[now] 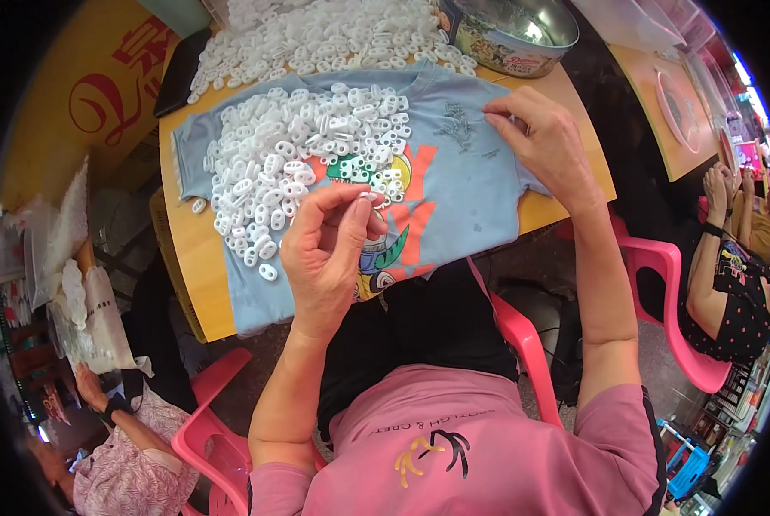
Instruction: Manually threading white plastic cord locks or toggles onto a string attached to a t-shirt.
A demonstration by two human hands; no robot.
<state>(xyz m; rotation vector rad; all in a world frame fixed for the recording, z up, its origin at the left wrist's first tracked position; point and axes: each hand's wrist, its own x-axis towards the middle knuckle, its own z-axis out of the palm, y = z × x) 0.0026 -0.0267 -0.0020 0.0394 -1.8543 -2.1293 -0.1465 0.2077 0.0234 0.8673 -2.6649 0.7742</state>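
My left hand is closed in a pinch over the front of a light blue T-shirt spread on the table. Between its thumb and finger is a small white plastic piece, mostly covered by the fingertips. Just beyond that hand lies a heap of white oval plastic pieces with two holes each. At the shirt's right side, my right hand has thumb and forefinger nearly together. Anything between them is too small to make out. Beside its fingertips is a little pile of thin grey metal bits, perhaps springs or pins.
A larger heap of white pieces covers the table's far side. A round printed tin stands at the far right, and a dark flat object at the far left. Pink chairs flank me. Other people sit to the left and right.
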